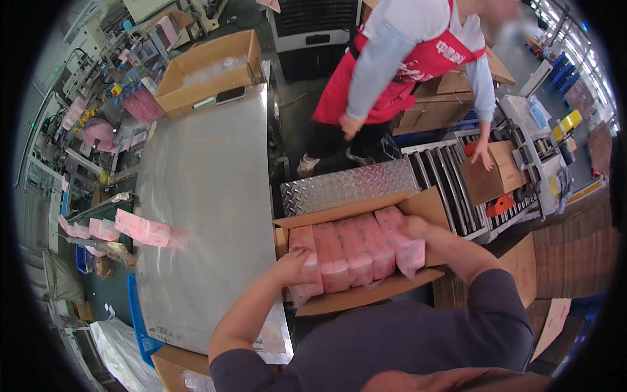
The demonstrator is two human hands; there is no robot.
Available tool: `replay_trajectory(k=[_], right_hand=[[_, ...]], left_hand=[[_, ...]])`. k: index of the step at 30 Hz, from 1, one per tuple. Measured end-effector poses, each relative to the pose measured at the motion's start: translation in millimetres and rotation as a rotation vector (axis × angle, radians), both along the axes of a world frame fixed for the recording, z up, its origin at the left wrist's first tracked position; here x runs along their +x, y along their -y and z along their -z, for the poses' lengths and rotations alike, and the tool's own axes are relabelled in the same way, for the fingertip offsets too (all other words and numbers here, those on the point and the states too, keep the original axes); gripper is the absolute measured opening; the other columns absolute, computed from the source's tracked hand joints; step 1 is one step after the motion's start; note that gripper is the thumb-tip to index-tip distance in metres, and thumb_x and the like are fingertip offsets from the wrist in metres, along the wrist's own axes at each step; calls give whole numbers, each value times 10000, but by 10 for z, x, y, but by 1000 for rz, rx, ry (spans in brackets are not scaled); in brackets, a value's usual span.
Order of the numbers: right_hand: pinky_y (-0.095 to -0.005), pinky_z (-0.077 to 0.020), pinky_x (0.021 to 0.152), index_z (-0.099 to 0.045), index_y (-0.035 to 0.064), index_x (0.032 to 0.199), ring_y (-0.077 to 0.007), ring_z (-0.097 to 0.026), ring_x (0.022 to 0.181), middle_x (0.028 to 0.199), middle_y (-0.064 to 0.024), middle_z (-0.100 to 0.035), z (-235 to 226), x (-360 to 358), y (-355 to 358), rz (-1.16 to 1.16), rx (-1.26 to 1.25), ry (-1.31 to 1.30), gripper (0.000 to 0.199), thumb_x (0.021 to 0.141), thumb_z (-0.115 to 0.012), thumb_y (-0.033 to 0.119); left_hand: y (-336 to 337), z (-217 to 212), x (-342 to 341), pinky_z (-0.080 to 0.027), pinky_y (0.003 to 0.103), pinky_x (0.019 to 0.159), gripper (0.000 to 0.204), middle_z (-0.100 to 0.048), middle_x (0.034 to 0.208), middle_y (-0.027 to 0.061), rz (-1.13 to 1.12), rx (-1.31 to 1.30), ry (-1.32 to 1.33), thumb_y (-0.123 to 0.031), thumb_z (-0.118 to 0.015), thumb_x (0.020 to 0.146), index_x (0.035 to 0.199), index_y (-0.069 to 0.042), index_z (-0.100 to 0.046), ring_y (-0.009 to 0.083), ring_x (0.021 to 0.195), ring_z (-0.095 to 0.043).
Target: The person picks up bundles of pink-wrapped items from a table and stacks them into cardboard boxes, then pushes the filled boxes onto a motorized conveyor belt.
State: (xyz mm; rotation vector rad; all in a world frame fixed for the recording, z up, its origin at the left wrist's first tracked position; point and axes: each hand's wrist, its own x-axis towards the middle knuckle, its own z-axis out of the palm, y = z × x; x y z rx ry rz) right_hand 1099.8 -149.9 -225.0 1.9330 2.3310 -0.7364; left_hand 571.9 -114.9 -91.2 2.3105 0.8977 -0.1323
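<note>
A row of several pink plastic-wrapped packs (349,251) sits in an open cardboard carton (366,291), its flaps folded outward. My left hand (292,264) grips the leftmost pack, its fingers over the top and outer side. At the other end, my right hand (413,228) is on the rightmost pack (400,243), which leans at an angle to the others. Some of the right fingers are blurred or hidden against the wrap. The row lies between my two hands.
A metal table (209,196) stands on my left, with pink packs (140,228) at its left edge and a phone (230,95) near a carton (212,68). Beyond the tread plate (349,186), a co-worker in a red apron (418,65) touches a closed carton (493,171) on the roller conveyor (444,186).
</note>
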Motion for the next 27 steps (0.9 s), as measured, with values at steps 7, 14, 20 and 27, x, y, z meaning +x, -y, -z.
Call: replay_trajectory(k=[7,14,20,27], right_hand=[[-714,-156,1096,-242,257,1549,-414,-185,1463,1601,-138,-224,-1464,-1135,128,-487,-450,58,919,795,-654,581],[-687,-203,1106,-156,312,1563,-373,-169,1485,1640,-68,-128,-1058,-1044,158,-569,-382,79,1097,697,-819,428],[-612,-140,1168,-102,272,1575,-366,-94,1501,1647,-60,-84,-1162,-1134,-28,-532,-499,93,1170,678,-833,439],[-668,-122,1145,-137,304,1568,-420,-56,1493,1649,-66,-39,-845,-1111,104,-667,-353,54,1115,691,-824,359]], left_hand=[[368,396,242,-453,459,1014,752,-504,1398,168,-4,-21,-68,-414,-766,737,1371,-114,-495,375,1239,-525],[391,183,119,-531,485,772,274,-676,966,155,-86,14,-147,-288,-640,867,1040,-78,-609,380,910,-651],[186,-146,322,-535,478,755,206,-677,867,174,-35,1,-157,-229,-533,888,902,-57,-645,367,839,-668],[684,-8,211,-522,460,781,245,-694,908,159,28,-300,-90,-338,-618,850,934,-111,-656,336,864,-671]])
